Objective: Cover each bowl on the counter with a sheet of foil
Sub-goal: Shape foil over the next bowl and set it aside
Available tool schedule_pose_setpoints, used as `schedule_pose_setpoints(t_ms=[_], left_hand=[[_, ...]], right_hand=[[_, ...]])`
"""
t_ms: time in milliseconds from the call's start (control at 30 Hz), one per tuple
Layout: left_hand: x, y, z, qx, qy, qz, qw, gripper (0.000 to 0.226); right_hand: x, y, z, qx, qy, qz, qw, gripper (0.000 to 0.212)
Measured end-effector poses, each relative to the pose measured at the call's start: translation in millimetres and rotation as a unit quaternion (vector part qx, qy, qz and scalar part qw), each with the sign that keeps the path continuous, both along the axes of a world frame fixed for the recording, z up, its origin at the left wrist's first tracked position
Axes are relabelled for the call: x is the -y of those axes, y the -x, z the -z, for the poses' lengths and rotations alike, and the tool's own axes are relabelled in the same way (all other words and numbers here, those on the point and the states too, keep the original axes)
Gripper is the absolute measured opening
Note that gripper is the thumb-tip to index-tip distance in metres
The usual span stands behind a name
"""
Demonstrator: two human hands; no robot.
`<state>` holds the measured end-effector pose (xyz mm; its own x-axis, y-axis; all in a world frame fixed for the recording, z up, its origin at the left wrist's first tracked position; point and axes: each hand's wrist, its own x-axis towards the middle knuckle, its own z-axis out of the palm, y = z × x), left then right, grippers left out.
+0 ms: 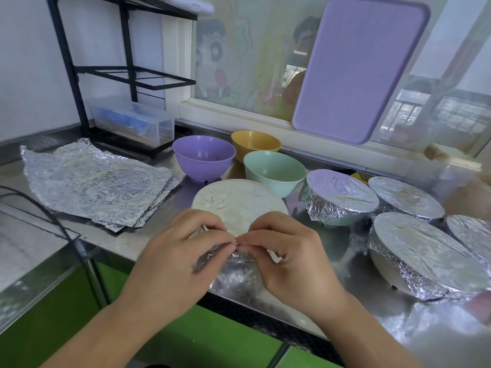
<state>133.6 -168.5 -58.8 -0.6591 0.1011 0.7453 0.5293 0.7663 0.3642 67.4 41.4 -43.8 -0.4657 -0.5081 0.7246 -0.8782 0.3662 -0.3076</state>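
Note:
A bowl with a foil sheet stretched over its top stands at the counter's front edge. My left hand and my right hand meet at its near rim, both pinching the crumpled foil edge. Behind it stand three uncovered bowls: a purple bowl, a yellow bowl and a green bowl. To the right are several foil-covered bowls, the nearest ones a middle covered bowl and a front covered bowl. A stack of loose foil sheets lies flat on the left.
A black wire rack with a clear plastic box stands at the back left. A purple cutting board leans on the window. A black cable crosses the left counter. A clear container with a wooden lid stands at the far right.

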Motion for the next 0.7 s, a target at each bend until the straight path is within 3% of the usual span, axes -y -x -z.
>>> schedule_pose_setpoints(t_ms=[400, 700], left_hand=[[3, 6, 1, -0.041, 0.078, -0.015, 0.996, 0.012], [16, 11, -2, -0.002, 0.031, -0.026, 0.999, 0.014]], right_hand=[[-5, 3, -2, -0.017, -0.017, 0.000, 1.000, 0.011], [-19, 8, -3, 0.022, -0.006, 0.027, 0.999, 0.012]])
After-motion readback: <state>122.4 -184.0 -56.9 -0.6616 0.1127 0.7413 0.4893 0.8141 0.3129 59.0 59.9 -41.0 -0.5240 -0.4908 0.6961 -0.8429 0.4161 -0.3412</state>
